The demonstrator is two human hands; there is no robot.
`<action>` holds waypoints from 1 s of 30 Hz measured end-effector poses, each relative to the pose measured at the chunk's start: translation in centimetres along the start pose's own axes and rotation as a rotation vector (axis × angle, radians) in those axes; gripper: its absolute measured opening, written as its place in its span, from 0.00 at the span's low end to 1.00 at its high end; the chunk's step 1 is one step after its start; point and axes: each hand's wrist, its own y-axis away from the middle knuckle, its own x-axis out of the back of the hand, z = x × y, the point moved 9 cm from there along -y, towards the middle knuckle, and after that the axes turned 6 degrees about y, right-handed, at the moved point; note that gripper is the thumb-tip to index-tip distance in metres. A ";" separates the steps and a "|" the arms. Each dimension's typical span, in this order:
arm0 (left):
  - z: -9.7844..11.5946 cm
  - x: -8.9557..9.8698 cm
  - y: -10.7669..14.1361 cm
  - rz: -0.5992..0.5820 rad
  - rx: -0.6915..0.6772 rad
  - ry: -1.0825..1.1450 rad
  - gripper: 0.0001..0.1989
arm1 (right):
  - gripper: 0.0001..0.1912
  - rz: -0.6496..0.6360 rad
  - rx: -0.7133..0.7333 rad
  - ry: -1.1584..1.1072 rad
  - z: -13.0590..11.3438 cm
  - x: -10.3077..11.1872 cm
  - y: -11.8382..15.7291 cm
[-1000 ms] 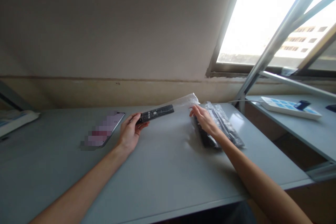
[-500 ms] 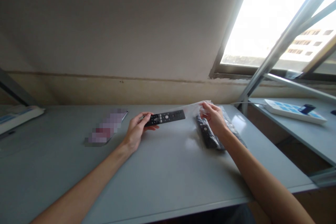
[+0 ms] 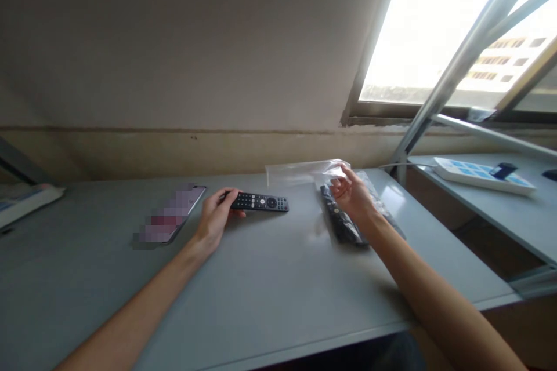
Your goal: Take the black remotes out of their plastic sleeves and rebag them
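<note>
A black remote control (image 3: pixel 261 202) with rows of buttons is gripped at its left end by my left hand (image 3: pixel 216 211), above the table. My right hand (image 3: pixel 351 192) pinches one end of a clear plastic bag (image 3: pixel 296 172), which stretches out to the left, apart from the remote. Under and beside my right hand lie black remotes in clear plastic wrapping (image 3: pixel 342 223); my hand partly hides them, so I cannot tell how many there are.
A phone (image 3: pixel 174 214), its screen pixelated, lies on the grey table (image 3: pixel 270 290) left of my left hand. On the neighbouring table at right rests a white and blue power strip (image 3: pixel 483 175). A metal frame post (image 3: pixel 452 75) rises before the window.
The remote has moved left and come out of the clear bag. The bag now hangs separately from my right hand. The whole view has shifted slightly.
</note>
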 end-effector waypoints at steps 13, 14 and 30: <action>0.0 -0.5 -1.1 -0.162 -0.021 -0.253 0.20 | 0.18 -0.459 -0.250 0.755 7.2 -5.1 5.1; -0.1 -0.5 -1.1 -0.180 0.000 -0.216 0.23 | 0.19 -0.477 -0.250 0.785 7.3 -5.1 5.2; 0.0 -4.8 2.1 -0.594 0.013 -0.512 0.19 | 0.15 -0.238 -0.035 0.225 0.5 -4.3 2.9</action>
